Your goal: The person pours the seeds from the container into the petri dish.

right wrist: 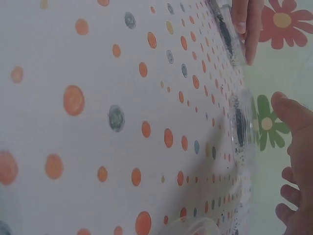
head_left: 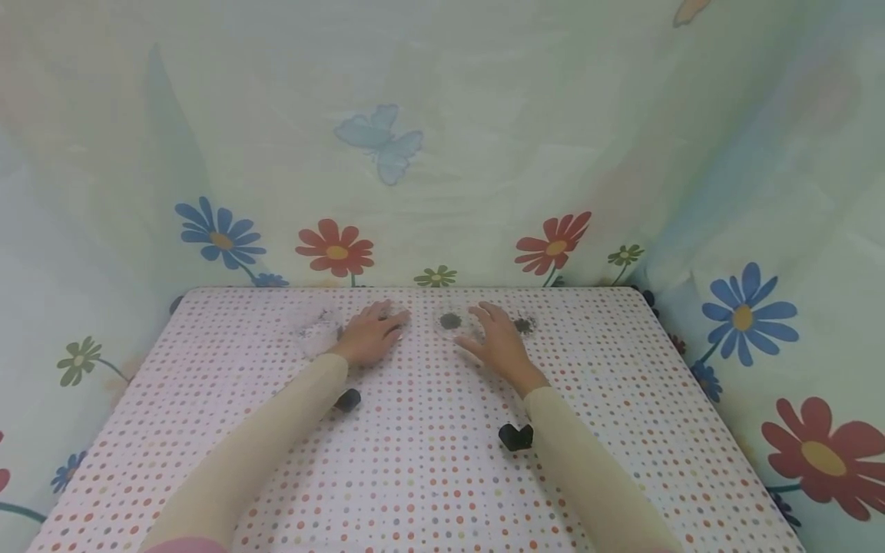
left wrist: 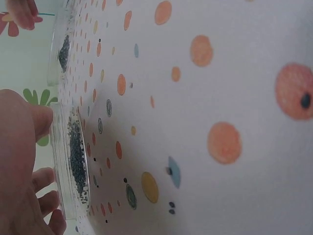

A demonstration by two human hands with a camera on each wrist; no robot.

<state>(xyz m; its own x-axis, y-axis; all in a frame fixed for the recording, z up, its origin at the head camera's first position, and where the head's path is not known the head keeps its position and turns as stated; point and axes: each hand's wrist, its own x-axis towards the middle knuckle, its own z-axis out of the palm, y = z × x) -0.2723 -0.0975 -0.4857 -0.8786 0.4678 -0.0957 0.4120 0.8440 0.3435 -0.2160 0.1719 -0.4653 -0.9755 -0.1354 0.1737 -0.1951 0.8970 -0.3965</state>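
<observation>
In the head view my left hand [head_left: 369, 334] is at the far part of the table, over a clear shallow round dish. The left wrist view shows that dish [left wrist: 71, 161] with dark granules in it; my thumb and fingertips grip its rim from opposite sides. My right hand [head_left: 499, 342] hovers with fingers spread, thumb and fingers apart, between two more clear dishes. One dish [head_left: 450, 320] holds a dark round heap of granules, just left of the fingers. The other dish [head_left: 523, 326] is right of the hand, partly hidden behind it.
Another clear dish [head_left: 314, 334] with scattered dark specks lies left of my left hand. A dotted cloth covers the table [head_left: 429, 461]. Flowered curtains [head_left: 470, 153] hang behind and at both sides. A small black object [head_left: 515, 437] shows beside my right forearm.
</observation>
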